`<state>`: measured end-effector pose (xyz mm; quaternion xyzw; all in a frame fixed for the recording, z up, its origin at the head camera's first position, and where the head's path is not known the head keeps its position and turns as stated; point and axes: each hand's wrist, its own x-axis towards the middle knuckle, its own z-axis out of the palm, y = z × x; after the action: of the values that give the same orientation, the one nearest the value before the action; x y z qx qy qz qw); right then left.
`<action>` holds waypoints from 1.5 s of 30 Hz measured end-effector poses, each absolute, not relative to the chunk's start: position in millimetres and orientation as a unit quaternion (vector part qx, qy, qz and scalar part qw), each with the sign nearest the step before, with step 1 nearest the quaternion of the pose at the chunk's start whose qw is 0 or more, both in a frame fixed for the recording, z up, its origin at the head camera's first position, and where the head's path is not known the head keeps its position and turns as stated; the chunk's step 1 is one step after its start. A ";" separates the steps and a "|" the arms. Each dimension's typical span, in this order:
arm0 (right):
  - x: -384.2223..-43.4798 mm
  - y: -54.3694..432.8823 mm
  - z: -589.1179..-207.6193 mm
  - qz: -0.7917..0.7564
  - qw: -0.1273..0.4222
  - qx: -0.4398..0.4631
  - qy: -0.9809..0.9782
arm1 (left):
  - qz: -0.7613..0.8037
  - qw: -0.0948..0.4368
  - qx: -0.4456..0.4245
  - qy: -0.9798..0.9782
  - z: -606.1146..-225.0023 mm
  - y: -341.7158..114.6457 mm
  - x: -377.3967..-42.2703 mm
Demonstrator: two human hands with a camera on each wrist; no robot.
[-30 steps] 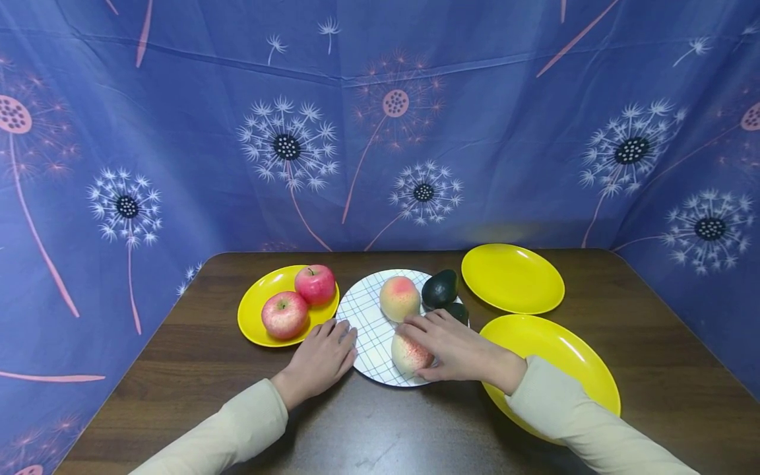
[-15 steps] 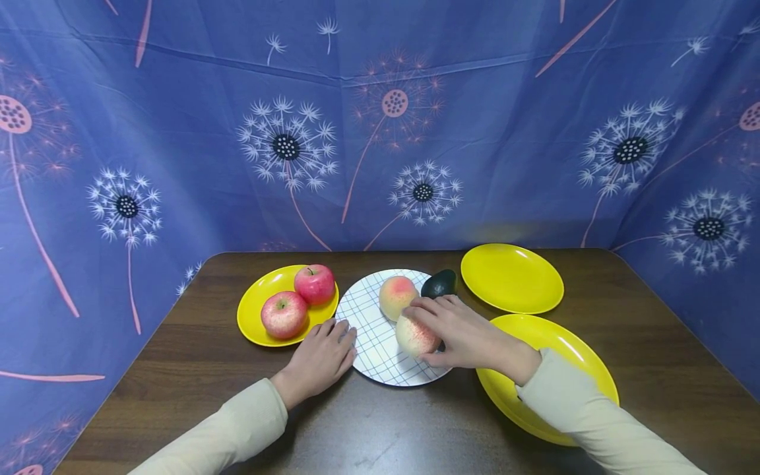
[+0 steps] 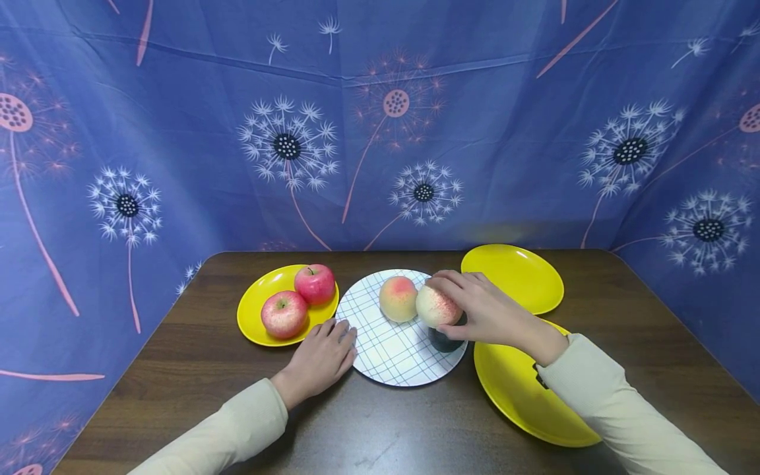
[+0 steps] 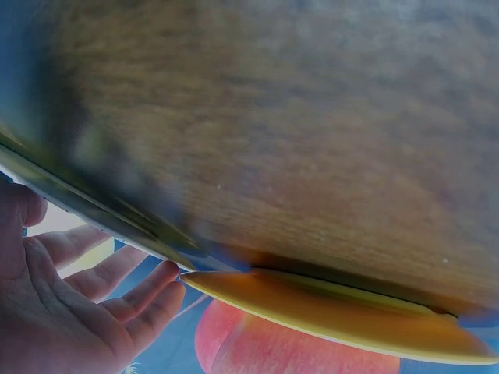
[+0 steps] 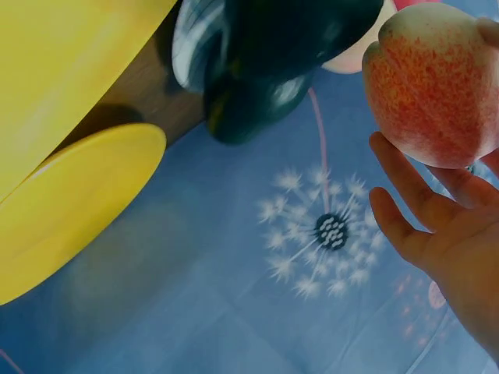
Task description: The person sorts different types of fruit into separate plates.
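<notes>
My right hand grips a pale peach with a red blush, raised above the right side of the white plate with blue grid lines. Fingers and thumb wrap its sides in the right wrist view. Another peach sits on that plate to the left of the held one. Under my right hand, a dark green avocado is partly covered; the right wrist view shows two avocados, one overlapping the other. My left hand rests with relaxed fingers at the white plate's left rim.
Two red apples lie on a yellow plate at the left. At the right are a back yellow plate and a front yellow plate, partly under my right forearm. A blue dandelion-patterned cloth hangs behind the wooden table.
My right hand has lifted the near peach off the white plate and carried it up and to the right, over the avocados. The left hand has stayed where it was.
</notes>
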<state>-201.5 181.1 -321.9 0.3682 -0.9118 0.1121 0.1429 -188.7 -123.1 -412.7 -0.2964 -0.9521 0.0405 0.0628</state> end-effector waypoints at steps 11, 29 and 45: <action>-221.8 211.5 -321.8 0.125 0.146 0.318 -0.928 | 0.042 0.064 -0.293 -0.953 -414.0 -123.7 -188.1; -256.2 261.1 -339.5 0.132 0.146 0.245 -0.949 | 0.051 0.067 -0.292 -0.953 -414.0 -122.5 -187.5; -282.3 281.8 -356.1 0.118 0.082 0.193 -0.970 | 0.048 0.069 -0.295 -0.952 -414.0 -122.6 -187.6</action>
<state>-282.3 281.8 -356.1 0.1934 -0.9705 0.1182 0.0821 -187.6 -122.6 -414.0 -0.2947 -0.9519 0.0476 0.0693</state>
